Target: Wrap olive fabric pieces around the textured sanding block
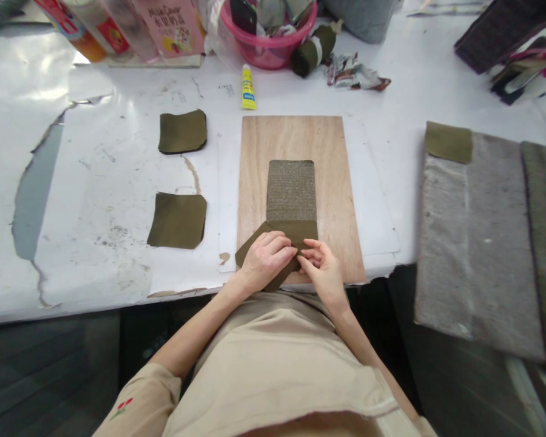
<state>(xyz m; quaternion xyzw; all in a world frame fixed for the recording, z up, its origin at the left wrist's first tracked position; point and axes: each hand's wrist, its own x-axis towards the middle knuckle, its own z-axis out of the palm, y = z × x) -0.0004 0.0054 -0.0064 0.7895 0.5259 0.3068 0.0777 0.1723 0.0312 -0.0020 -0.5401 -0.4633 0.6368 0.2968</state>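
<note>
Head view: pinching flat olive-green cloth piece [300, 229] narrowly in fingertips of right hand [321, 264], on near end of tan rectangular wooden board [255, 158], along lower edge of speckled grey-green textured rectangle [291, 189]. Covering same cloth with left hand [266, 256]; cannot tell whether gripping.

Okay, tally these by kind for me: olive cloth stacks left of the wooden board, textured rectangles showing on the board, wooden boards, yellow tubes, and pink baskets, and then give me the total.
Olive cloth stacks: 2
Textured rectangle: 1
Wooden board: 1
Yellow tube: 1
Pink basket: 1
Total: 6
</note>
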